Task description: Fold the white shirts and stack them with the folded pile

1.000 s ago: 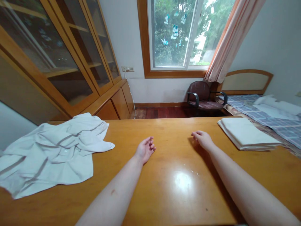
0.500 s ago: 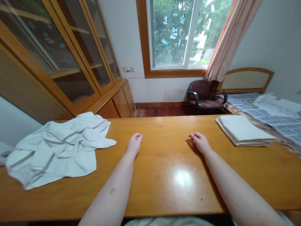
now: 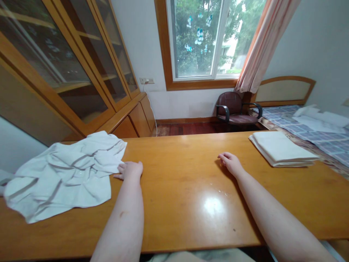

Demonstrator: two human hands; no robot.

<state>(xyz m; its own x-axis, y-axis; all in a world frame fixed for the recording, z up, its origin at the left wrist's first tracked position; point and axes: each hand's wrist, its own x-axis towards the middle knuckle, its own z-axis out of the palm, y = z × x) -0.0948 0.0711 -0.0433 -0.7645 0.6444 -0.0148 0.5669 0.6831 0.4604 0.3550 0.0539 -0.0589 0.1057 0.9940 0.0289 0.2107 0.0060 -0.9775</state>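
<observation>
A crumpled white cloth (image 3: pixel 62 174), whose exact kind I cannot make out, is heaped on the left of the wooden table (image 3: pixel 174 214). At its right edge is my left hand (image 3: pixel 129 170), palm down, with the fingers apart and reaching over the cloth's corner; it grips nothing that I can see. Farther right, my right hand (image 3: pixel 230 163) rests on the tabletop, its fingers curled together with nothing visible in them. Beyond it, at the table's far right, lies a flat stack of folded white cloth (image 3: pixel 283 147), apart from the hand.
Glass-doored wooden cabinets (image 3: pixel 109 72) stand along the left wall. Behind the table are a window (image 3: pixel 196 43), a pink curtain (image 3: pixel 269 43) and a dark red armchair (image 3: pixel 231 105). A bed with a checked cover (image 3: pixel 313 123) is at the right.
My left hand has moved left from bare tabletop to the crumpled cloth's edge, and its fingers have spread. My right hand stays nearly where it was. The camera view has shifted slightly.
</observation>
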